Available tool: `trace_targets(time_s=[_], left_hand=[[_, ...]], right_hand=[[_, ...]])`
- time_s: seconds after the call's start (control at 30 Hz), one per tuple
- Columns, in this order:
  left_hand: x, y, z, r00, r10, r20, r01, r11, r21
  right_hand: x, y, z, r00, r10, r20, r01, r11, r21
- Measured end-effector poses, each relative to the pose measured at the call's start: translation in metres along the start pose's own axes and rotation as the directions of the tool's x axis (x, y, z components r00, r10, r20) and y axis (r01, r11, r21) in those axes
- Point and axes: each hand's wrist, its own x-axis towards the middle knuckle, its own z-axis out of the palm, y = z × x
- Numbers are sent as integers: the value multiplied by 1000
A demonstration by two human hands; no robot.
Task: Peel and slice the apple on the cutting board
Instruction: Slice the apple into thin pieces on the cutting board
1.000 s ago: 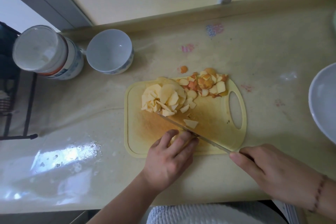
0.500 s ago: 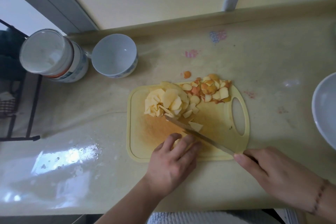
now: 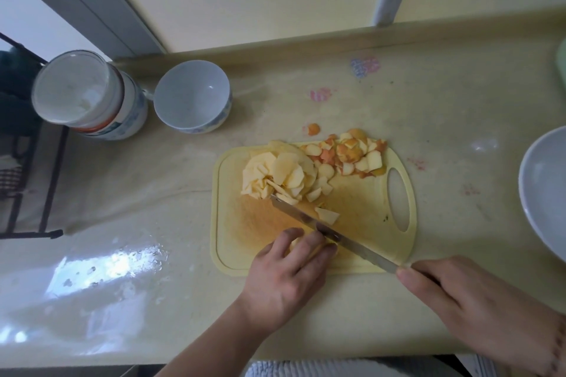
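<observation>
Left hand (image 3: 283, 278) has its fingers curled down over the last apple chunk (image 3: 298, 244) at the 6 o'clock edge of the cutting board (image 3: 398, 254), pinning it; most of that chunk is hidden under the fingers. Right hand (image 3: 468, 303) grips the knife (image 3: 333, 236) at about 4 o'clock, handle totally covered, so I can't make it out. Blade's long axis runs from 4 toward 10 o'clock, tip pointing at the slice pile (image 3: 278, 176) near 12. One loose slice (image 3: 327, 214) lies just beside the blade. Peel scraps (image 3: 352, 153) sit around 1 o'clock.
</observation>
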Motion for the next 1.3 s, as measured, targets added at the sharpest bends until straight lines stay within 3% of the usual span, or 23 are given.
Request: trace_targets(time_s=[0.7, 0.97, 1.3], left_hand=[[-2, 1, 2, 1000, -21, 2, 21, 1000, 8], [-1, 4, -2, 1000, -27, 9, 26, 999, 37], [0, 6, -4, 999, -41, 8, 41, 999, 18]], right_hand=[[1, 2, 4, 1000, 25, 11, -25, 1000, -8], [19, 6, 13, 1000, 28, 0, -28, 995, -97], [0, 3, 4, 1000, 3, 0, -3, 999, -35]])
